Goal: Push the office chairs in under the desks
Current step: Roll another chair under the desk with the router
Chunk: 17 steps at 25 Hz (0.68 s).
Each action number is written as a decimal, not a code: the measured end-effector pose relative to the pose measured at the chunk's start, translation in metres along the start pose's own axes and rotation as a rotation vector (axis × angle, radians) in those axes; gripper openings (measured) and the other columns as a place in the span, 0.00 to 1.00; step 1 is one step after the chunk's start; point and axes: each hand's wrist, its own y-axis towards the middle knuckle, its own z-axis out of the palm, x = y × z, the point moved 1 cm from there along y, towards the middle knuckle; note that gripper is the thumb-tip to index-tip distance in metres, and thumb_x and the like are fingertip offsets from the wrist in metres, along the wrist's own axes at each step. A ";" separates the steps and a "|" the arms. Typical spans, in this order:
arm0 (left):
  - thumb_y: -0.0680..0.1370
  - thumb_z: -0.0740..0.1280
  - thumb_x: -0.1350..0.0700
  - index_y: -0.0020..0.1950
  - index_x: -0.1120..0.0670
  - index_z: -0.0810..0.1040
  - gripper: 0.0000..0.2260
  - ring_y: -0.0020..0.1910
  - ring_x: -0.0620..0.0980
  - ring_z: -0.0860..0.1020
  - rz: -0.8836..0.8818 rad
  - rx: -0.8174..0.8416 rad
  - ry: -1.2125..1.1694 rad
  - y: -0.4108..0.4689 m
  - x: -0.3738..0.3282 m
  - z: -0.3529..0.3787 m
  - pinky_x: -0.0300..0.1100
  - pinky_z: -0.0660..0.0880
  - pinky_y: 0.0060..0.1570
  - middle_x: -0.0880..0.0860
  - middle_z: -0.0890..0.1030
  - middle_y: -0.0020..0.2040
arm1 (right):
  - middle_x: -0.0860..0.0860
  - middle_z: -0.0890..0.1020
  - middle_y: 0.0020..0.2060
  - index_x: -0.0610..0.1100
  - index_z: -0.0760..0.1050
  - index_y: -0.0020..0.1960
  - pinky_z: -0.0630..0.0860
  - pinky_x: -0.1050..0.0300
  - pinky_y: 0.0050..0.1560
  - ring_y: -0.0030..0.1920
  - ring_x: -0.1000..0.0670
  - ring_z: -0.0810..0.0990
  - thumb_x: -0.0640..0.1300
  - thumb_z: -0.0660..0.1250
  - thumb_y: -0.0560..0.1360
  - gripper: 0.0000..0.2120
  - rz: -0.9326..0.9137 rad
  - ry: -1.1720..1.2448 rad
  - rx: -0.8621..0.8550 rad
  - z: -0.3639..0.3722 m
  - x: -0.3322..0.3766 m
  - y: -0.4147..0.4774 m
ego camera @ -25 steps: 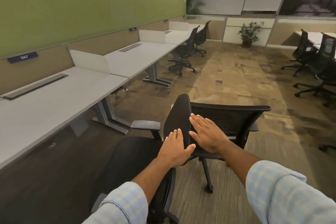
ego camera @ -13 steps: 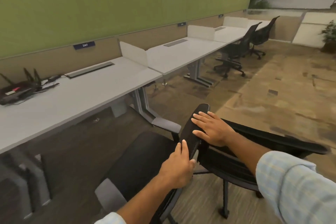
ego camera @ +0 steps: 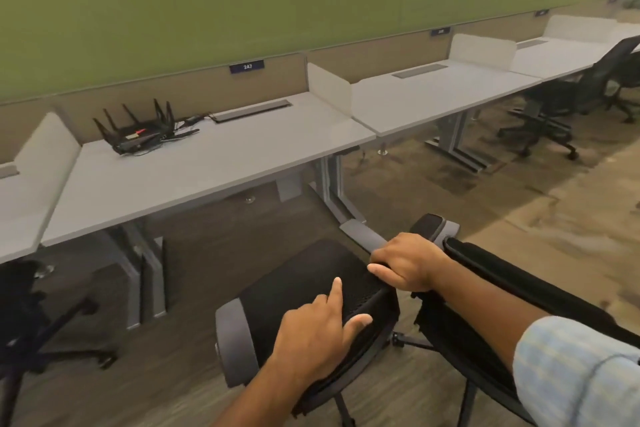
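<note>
- The near office chair (ego camera: 311,288) stands on the floor in front of the desk (ego camera: 214,163) that carries a black router (ego camera: 138,132) near its back edge; the seat faces the desk but is clear of the front edge, so this chair is not yet tucked in.
- The right hand (ego camera: 408,262) is curled over the top edge of the chair's backrest, fingers wrapped round it in a firm hold.
- The left hand (ego camera: 320,333) lies on the backrest lower down, forefinger pointing forward and thumb spread out; it seems to press, not to grip.
- A second chair (ego camera: 519,305) stands just beside the first at the right, also out in the open, so at least two chairs seem left to push.
- Further along the row, a far chair (ego camera: 568,94) sits close against its desk; whether it is fully under I cannot tell.
- A dark chair base (ego camera: 38,315) is cut off at the left edge, its seat mostly hidden.
- The near chair's wheels are largely hidden by the seat and forearms.
</note>
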 end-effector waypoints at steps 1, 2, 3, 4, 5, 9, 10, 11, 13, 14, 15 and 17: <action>0.79 0.39 0.22 0.89 0.48 0.49 0.46 0.67 0.56 0.80 -0.046 0.006 -0.003 0.002 0.004 -0.001 0.56 0.78 0.57 0.53 0.77 0.74 | 0.50 0.85 0.43 0.50 0.82 0.53 0.77 0.46 0.48 0.43 0.45 0.82 0.66 0.47 0.85 0.29 0.005 0.008 -0.021 0.001 0.001 0.004; 0.77 0.37 0.21 0.89 0.49 0.52 0.47 0.68 0.57 0.80 -0.083 0.008 -0.014 0.004 0.007 -0.002 0.56 0.77 0.58 0.54 0.77 0.74 | 0.50 0.85 0.43 0.51 0.82 0.53 0.77 0.46 0.47 0.42 0.45 0.81 0.66 0.47 0.85 0.29 0.006 0.009 -0.042 0.004 0.002 0.008; 0.76 0.36 0.20 0.88 0.49 0.55 0.49 0.68 0.57 0.79 -0.115 0.003 -0.028 0.006 0.011 -0.002 0.56 0.77 0.60 0.54 0.77 0.74 | 0.50 0.84 0.41 0.51 0.81 0.51 0.78 0.46 0.47 0.41 0.45 0.81 0.66 0.46 0.85 0.29 0.004 0.012 -0.059 0.007 0.003 0.013; 0.75 0.36 0.19 0.86 0.48 0.59 0.50 0.68 0.57 0.80 -0.138 -0.011 -0.037 0.009 0.016 -0.002 0.56 0.78 0.61 0.54 0.78 0.73 | 0.51 0.84 0.40 0.51 0.81 0.50 0.79 0.45 0.46 0.39 0.46 0.80 0.67 0.46 0.85 0.29 0.013 0.021 -0.073 0.009 0.004 0.019; 0.74 0.35 0.18 0.83 0.48 0.64 0.50 0.66 0.57 0.80 -0.148 -0.035 -0.039 0.012 0.023 -0.002 0.57 0.78 0.61 0.54 0.80 0.71 | 0.51 0.83 0.39 0.51 0.80 0.48 0.79 0.44 0.45 0.38 0.46 0.80 0.67 0.46 0.85 0.29 0.028 0.031 -0.085 0.011 0.005 0.025; 0.73 0.38 0.15 0.76 0.48 0.72 0.51 0.64 0.58 0.82 -0.172 -0.078 -0.033 0.033 0.057 -0.006 0.58 0.79 0.59 0.53 0.83 0.67 | 0.51 0.85 0.40 0.51 0.83 0.49 0.78 0.44 0.42 0.40 0.44 0.82 0.68 0.45 0.83 0.32 0.069 0.037 -0.158 0.014 0.008 0.054; 0.73 0.39 0.15 0.75 0.48 0.74 0.50 0.63 0.58 0.82 -0.183 -0.077 -0.028 0.038 0.066 -0.009 0.58 0.79 0.59 0.53 0.84 0.66 | 0.51 0.86 0.40 0.51 0.83 0.50 0.78 0.45 0.42 0.41 0.44 0.83 0.68 0.45 0.83 0.32 0.066 0.032 -0.181 0.014 0.010 0.063; 0.73 0.40 0.15 0.73 0.48 0.75 0.50 0.62 0.58 0.82 -0.193 -0.076 -0.022 0.043 0.076 -0.013 0.58 0.79 0.58 0.53 0.85 0.64 | 0.51 0.86 0.39 0.51 0.83 0.48 0.77 0.45 0.41 0.40 0.44 0.83 0.68 0.44 0.83 0.33 0.062 0.031 -0.209 0.014 0.013 0.072; 0.73 0.41 0.14 0.68 0.49 0.78 0.49 0.58 0.56 0.83 -0.213 -0.076 -0.009 0.053 0.097 -0.018 0.58 0.79 0.57 0.51 0.86 0.59 | 0.51 0.84 0.37 0.50 0.80 0.44 0.72 0.46 0.38 0.39 0.44 0.82 0.68 0.44 0.82 0.33 0.056 0.046 -0.242 0.013 0.018 0.090; 0.72 0.41 0.14 0.65 0.48 0.79 0.48 0.56 0.55 0.83 -0.228 -0.075 -0.009 0.058 0.108 -0.020 0.57 0.79 0.56 0.50 0.86 0.56 | 0.51 0.84 0.36 0.50 0.78 0.42 0.68 0.47 0.38 0.39 0.43 0.82 0.68 0.43 0.82 0.33 0.051 0.054 -0.247 0.012 0.021 0.100; 0.71 0.41 0.13 0.61 0.48 0.80 0.47 0.53 0.54 0.83 -0.241 -0.072 -0.014 0.062 0.120 -0.022 0.57 0.80 0.54 0.49 0.86 0.52 | 0.51 0.83 0.36 0.50 0.76 0.40 0.65 0.47 0.38 0.39 0.44 0.82 0.68 0.43 0.82 0.32 0.041 0.058 -0.246 0.011 0.024 0.111; 0.71 0.42 0.13 0.56 0.46 0.80 0.45 0.47 0.51 0.82 -0.258 -0.071 -0.023 0.070 0.140 -0.026 0.56 0.81 0.52 0.47 0.84 0.47 | 0.51 0.82 0.36 0.51 0.74 0.40 0.64 0.47 0.39 0.38 0.44 0.80 0.69 0.42 0.82 0.32 0.026 0.062 -0.226 0.008 0.029 0.132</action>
